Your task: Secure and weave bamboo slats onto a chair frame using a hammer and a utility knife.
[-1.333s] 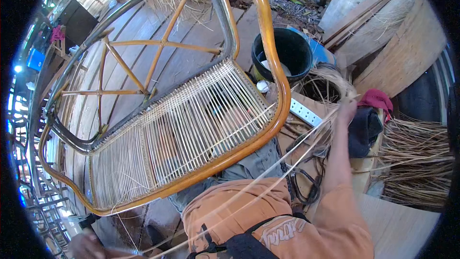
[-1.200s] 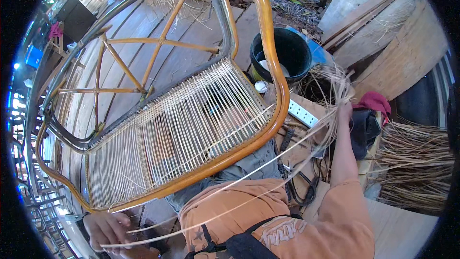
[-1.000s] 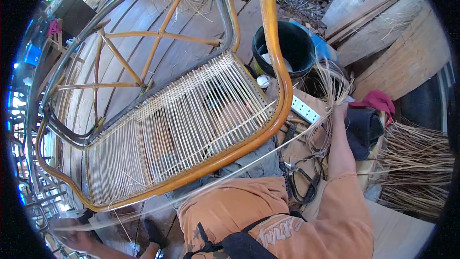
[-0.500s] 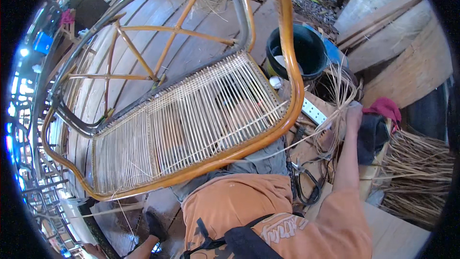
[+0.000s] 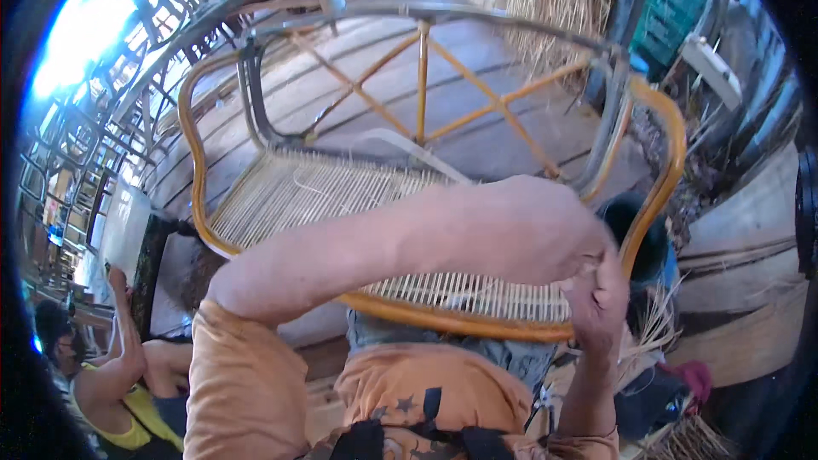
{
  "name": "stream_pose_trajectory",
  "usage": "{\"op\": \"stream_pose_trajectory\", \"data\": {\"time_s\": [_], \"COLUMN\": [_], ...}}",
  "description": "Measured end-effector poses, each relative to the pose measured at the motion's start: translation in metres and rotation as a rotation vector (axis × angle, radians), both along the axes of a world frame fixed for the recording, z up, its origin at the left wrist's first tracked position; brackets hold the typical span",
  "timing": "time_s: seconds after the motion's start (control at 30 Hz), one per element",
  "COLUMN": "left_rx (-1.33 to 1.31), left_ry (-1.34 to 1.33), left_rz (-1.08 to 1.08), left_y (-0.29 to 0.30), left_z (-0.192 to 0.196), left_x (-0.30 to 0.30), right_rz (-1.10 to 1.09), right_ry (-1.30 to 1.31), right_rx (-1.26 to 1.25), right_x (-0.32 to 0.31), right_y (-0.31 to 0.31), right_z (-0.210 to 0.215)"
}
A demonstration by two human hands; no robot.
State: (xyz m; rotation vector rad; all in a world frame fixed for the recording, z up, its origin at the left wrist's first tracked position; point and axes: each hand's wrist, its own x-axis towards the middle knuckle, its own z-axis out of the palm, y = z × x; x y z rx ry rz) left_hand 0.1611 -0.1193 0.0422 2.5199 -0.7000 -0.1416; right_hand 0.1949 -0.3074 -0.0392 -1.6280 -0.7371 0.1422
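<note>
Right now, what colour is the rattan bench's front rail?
The front rail is orange-brown; see the head view.

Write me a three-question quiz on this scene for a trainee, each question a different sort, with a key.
1. Multiple choice: which of the wearer's forearms lies across in front of the seat? A) left B) right C) neither
2. True or false: the wearer's hands are at opposite ends of the seat.
3. Fill in: the other person, at the picture's lower left, wears a ____ top.

Key:
1. A; the left forearm.
2. False; the left hand and right hand are close together toward the right.
3. Yellow.
</note>
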Motion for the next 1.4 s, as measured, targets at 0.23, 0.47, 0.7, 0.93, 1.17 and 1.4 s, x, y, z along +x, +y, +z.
{"op": "stream_pose_trajectory", "data": {"time_s": [0.23, 0.47, 0.7, 0.93, 1.17, 1.4], "left_rx": [-0.047, 0.022, 0.368, -0.352, -0.442, -0.641], "left_ry": [0.199, -0.173, -0.34, -0.161, 0.449, 0.696], "left_rz": [0.466, 1.094, 1.311, 0.823, 0.406, 0.765], "left_y": [0.167, 0.314, 0.439, 0.113, -0.05, -0.006], "left_z": [-0.033, -0.122, -0.247, -0.203, -0.185, -0.201], "left_x": [-0.047, -0.122, 0.002, 0.059, 0.023, -0.037], "right_rz": [-0.222, -1.122, -1.521, -1.03, -0.096, -0.248], "right_ry": [-0.435, -0.983, -0.909, -0.835, 0.519, 0.726], "right_rx": [-0.39, -0.865, -0.845, 0.191, 0.085, 0.069], "right_x": [0.118, 0.253, 0.266, 0.282, 0.039, 0.031], "right_y": [-0.094, -0.36, -0.715, -0.276, -0.04, -0.021], "right_z": [0.061, 0.174, 0.254, -0.002, -0.125, -0.157]}}
